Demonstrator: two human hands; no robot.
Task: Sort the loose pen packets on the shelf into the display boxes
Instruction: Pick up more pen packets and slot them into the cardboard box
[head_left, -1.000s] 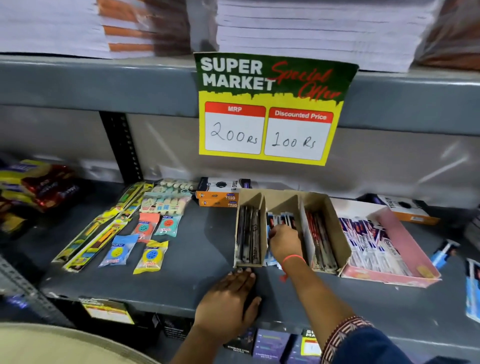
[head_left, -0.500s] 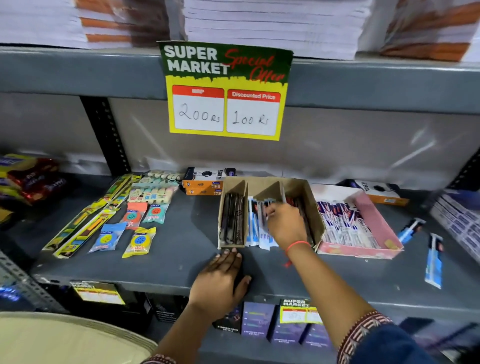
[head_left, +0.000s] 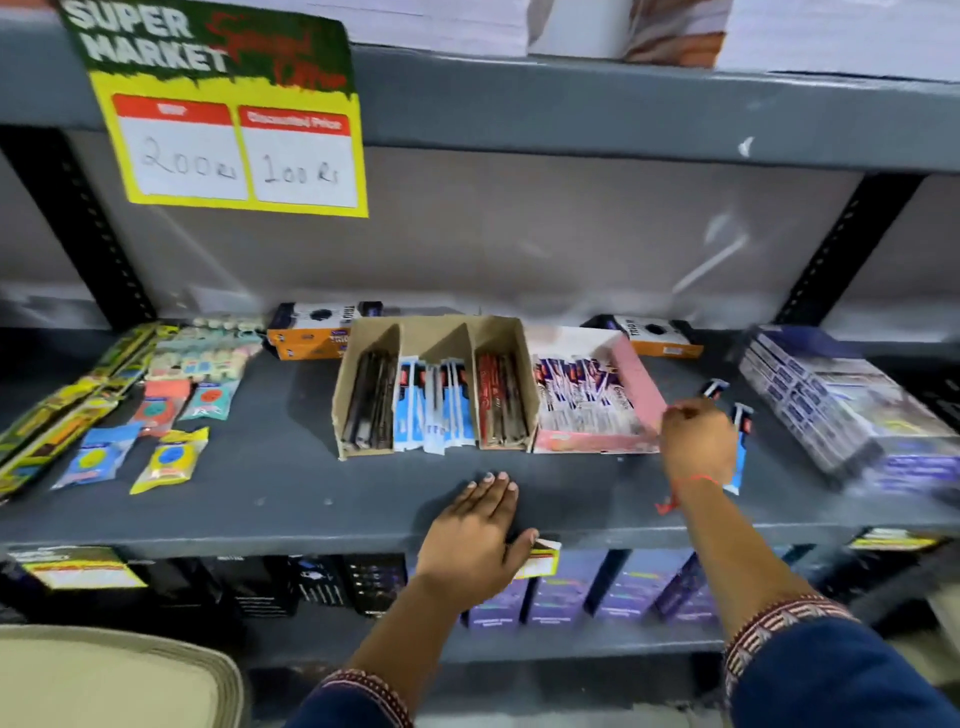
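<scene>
A brown cardboard display box (head_left: 431, 326) with three compartments stands mid-shelf. It holds dark pen packets (head_left: 369, 408) on the left, blue-white packets (head_left: 435, 408) in the middle and red packets (head_left: 500, 402) on the right. Against its right side is a pink display box (head_left: 640, 387) with purple-white packets (head_left: 574, 397). Two loose blue pen packets (head_left: 742, 415) (head_left: 716, 387) lie right of it. My right hand (head_left: 696, 441) is over the nearer one with fingers curled; whether it grips the packet is hidden. My left hand (head_left: 475, 530) lies flat on the shelf's front edge.
A stack of purple-white boxes (head_left: 831, 410) sits at the far right. Orange-black boxes (head_left: 317, 335) (head_left: 657, 335) stand at the back. Small yellow and blue packets (head_left: 166, 460) and long yellow packs (head_left: 52, 421) cover the left. A price sign (head_left: 228, 119) hangs from the upper shelf.
My right hand left the middle compartment of the brown box and swung right to the loose blue packets. The view shifted right and down. My left hand stayed on the shelf edge.
</scene>
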